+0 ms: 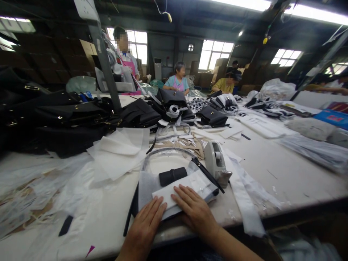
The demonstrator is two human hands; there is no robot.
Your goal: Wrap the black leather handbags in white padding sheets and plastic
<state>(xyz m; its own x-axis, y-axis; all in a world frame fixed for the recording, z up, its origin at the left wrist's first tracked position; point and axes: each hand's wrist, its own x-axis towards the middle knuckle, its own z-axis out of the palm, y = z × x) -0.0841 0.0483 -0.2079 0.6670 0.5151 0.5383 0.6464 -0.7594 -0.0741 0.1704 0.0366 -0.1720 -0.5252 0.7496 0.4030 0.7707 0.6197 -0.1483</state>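
Note:
A black handbag [133, 206] lies in front of me at the table's edge, mostly covered by thin white wrapping sheet [145, 185]. Its long handle [163, 150], wrapped in clear film, arches away from me. On top sits a folded white packet [187, 183], with a small black rolled piece [172, 176] just beyond it. My left hand [146, 223] rests flat on the near left end of the packet, fingers stretched out. Flat across the packet's middle lies my right hand [194, 210], its fingers also extended. A grey tape dispenser [214, 159] stands right beside the bag.
Black bags [78, 112] are heaped at the left and back. Loose white sheets [116, 152] and crumpled plastic [73, 188] cover the left side. Cardboard scraps [187, 143] lie behind the bag, and a white strip [246, 203] hangs over the front edge. Several people work across the table.

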